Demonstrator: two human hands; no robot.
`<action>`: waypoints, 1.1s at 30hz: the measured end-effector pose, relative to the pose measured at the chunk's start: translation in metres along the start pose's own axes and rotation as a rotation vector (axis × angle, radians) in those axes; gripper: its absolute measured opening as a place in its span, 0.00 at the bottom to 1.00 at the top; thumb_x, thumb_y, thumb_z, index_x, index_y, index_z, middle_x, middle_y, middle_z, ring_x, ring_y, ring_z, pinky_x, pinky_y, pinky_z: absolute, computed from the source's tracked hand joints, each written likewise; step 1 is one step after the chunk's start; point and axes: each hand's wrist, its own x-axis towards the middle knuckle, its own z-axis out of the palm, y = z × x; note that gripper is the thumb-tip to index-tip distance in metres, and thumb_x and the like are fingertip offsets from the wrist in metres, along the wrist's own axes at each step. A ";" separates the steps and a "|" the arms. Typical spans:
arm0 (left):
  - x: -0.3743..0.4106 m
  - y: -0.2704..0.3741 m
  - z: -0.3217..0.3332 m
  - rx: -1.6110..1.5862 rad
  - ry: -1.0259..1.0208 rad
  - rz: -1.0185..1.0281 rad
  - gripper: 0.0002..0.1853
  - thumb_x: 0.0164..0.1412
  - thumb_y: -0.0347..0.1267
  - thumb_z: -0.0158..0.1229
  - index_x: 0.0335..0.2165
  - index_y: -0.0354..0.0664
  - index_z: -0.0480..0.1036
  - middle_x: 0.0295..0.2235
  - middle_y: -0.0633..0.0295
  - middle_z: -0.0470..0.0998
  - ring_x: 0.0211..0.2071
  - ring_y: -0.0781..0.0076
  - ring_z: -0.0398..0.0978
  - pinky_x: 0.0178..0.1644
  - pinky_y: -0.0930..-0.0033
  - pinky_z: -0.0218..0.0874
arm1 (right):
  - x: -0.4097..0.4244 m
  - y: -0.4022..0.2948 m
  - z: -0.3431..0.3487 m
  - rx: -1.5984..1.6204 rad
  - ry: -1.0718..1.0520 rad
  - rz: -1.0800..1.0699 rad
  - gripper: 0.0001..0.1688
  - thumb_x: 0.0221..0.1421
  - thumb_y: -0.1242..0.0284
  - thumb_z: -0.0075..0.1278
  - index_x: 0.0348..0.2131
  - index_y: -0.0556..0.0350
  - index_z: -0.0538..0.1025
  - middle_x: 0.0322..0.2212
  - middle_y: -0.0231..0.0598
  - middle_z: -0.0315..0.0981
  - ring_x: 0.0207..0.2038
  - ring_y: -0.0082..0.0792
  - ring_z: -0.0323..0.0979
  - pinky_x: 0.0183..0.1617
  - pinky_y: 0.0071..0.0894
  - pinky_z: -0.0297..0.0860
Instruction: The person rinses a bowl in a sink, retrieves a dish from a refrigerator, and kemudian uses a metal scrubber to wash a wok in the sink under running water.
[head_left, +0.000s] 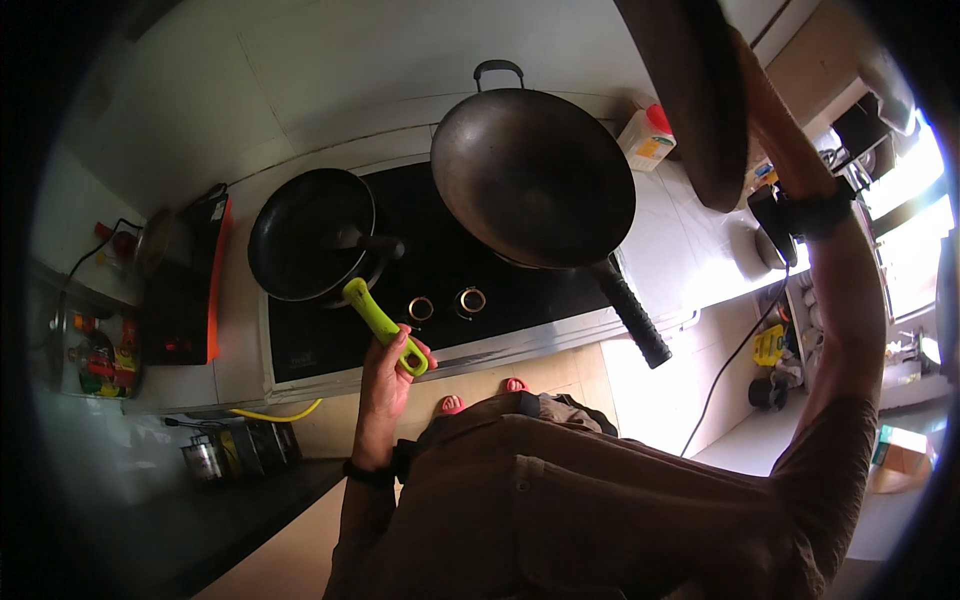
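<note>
My left hand (394, 366) is closed around the green handle of a small black frying pan (300, 232), which sits over the left burner of a black glass gas hob (390, 337). A spatula-like utensil (360, 241) with a dark handle rests in that pan. On the right burner stands a large dark wok (532, 176), its wrapped handle towards me. My right arm reaches up at the right, to a large dark round lid or pan (697, 97) held above the counter; my right hand itself is hidden behind it or cut off, so its grip does not show.
An orange-edged induction cooker (184, 285) leans at the left of the hob. Bottles stand in a rack (105, 360) at far left. A white container with a red cap (646, 137) is right of the wok. A dark cable (739, 349) hangs from my right wrist.
</note>
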 end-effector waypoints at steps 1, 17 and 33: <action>-0.002 0.001 -0.002 0.020 -0.009 0.001 0.09 0.58 0.34 0.48 0.37 0.41 0.66 0.24 0.56 0.73 0.24 0.64 0.72 0.30 0.66 0.65 | -0.003 -0.013 0.007 -0.044 0.039 0.022 0.14 0.55 0.64 0.44 0.33 0.55 0.74 0.22 0.35 0.70 0.26 0.26 0.69 0.30 0.29 0.67; -0.039 0.027 -0.037 0.070 -0.035 -0.018 0.13 0.57 0.33 0.51 0.38 0.39 0.63 0.20 0.57 0.70 0.21 0.69 0.69 0.26 0.70 0.62 | 0.018 -0.078 0.283 -0.380 -0.152 -0.193 0.25 0.51 0.57 0.47 0.27 0.65 0.74 0.22 0.49 0.72 0.25 0.36 0.72 0.33 0.35 0.69; -0.046 0.027 -0.040 0.052 0.010 0.001 0.12 0.57 0.33 0.50 0.38 0.39 0.64 0.21 0.58 0.70 0.22 0.69 0.68 0.29 0.69 0.60 | 0.003 -0.023 0.442 -0.651 -0.225 -0.192 0.19 0.50 0.64 0.42 0.39 0.58 0.70 0.36 0.51 0.67 0.38 0.49 0.69 0.40 0.43 0.67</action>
